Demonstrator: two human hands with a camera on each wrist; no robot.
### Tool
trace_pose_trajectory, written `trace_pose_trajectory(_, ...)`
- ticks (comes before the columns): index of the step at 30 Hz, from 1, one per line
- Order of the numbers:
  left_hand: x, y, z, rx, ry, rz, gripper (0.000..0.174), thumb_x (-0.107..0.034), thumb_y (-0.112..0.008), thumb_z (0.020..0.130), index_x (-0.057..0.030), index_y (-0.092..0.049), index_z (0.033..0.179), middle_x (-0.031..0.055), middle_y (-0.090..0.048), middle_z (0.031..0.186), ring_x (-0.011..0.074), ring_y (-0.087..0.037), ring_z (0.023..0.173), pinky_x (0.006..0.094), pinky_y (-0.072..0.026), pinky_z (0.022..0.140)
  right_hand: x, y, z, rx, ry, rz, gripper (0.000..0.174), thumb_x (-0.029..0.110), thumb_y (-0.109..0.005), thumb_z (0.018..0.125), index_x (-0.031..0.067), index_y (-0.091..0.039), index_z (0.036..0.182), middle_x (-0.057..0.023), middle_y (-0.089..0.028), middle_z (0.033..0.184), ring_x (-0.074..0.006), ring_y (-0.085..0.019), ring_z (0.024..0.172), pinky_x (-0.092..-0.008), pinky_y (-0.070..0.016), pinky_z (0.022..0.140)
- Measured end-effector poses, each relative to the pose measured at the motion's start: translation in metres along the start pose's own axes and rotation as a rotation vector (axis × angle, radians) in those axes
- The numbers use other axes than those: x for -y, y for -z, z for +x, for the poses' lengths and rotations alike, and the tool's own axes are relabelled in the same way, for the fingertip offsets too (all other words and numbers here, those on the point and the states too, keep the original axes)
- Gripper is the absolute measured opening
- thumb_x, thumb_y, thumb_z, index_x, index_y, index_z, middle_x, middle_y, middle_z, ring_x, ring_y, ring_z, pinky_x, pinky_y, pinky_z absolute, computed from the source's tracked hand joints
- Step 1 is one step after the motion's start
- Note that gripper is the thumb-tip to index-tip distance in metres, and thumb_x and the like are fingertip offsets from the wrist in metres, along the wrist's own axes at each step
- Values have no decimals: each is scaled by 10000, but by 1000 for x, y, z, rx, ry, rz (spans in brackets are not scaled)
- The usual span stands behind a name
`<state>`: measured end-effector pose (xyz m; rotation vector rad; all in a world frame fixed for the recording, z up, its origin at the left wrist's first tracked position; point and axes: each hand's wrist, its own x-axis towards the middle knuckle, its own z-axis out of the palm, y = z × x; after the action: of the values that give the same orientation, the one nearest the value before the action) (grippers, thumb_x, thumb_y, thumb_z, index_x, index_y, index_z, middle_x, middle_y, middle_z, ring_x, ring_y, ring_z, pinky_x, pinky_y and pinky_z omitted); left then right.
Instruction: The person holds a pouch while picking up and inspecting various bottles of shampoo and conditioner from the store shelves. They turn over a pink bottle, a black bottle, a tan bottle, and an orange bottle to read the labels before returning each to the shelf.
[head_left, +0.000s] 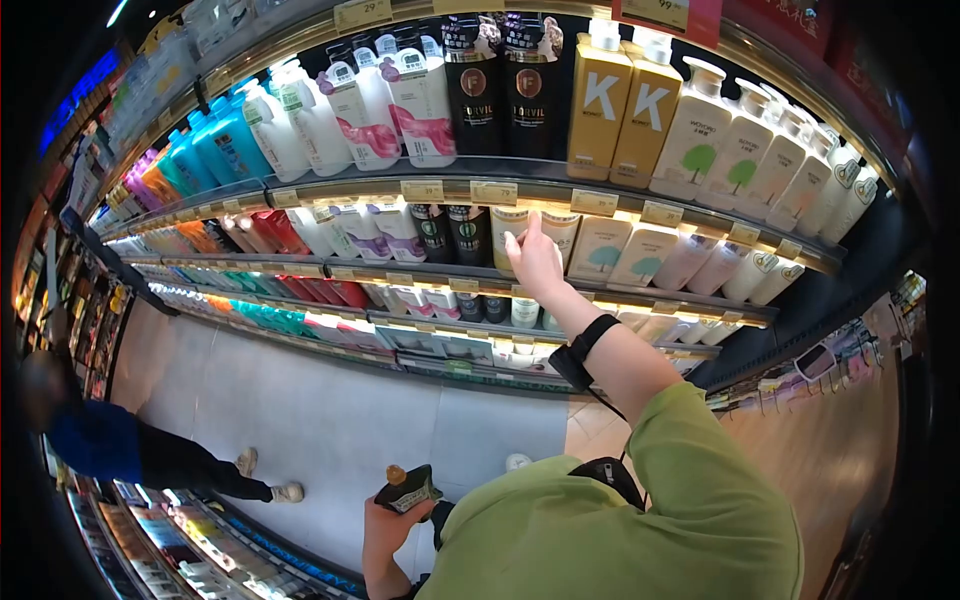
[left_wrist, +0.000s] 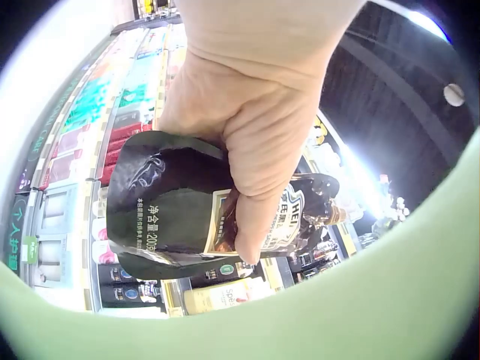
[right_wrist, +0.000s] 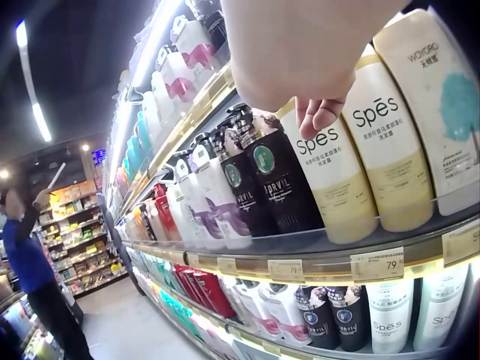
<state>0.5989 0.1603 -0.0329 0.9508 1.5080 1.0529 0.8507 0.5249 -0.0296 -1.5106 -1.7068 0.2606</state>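
In the head view my left hand (head_left: pixel 384 535) holds a dark sauce pouch (head_left: pixel 408 492) low by my side, its orange-brown cap upward. The left wrist view shows the thumb lying across the pouch (left_wrist: pixel 176 202), over a label with the letters HEI. My right hand (head_left: pixel 538 262) is raised to the middle shelf, at the upper part of a cream-and-yellow Spēs shampoo bottle (right_wrist: pixel 334 184). Curled fingers (right_wrist: pixel 319 120) overlap that bottle's top; the hand hides the rest, so I cannot tell whether it grips. A matching bottle (right_wrist: pixel 381 142) stands directly right.
Black Forvil pump bottles (right_wrist: pixel 281 180) stand left of the Spēs bottles, and a white Woyoro bottle (right_wrist: pixel 431 97) stands right. A clear lip and price tags (right_wrist: pixel 377 264) run along the shelf edge. Another person (head_left: pixel 120 445) stands in the aisle at left.
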Motion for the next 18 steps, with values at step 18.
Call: trace_pose_trajectory(18,-13,135,55,170,-59,27,403,38,-732,681,35,-627,1070,90,-680,886,136,-640,771,280,-521,704,2,-17,-7,165,-262,-224,731,243,-563,834,63,-193,1438,-249,-639,881,-422,-618,808,-483,-496,746)
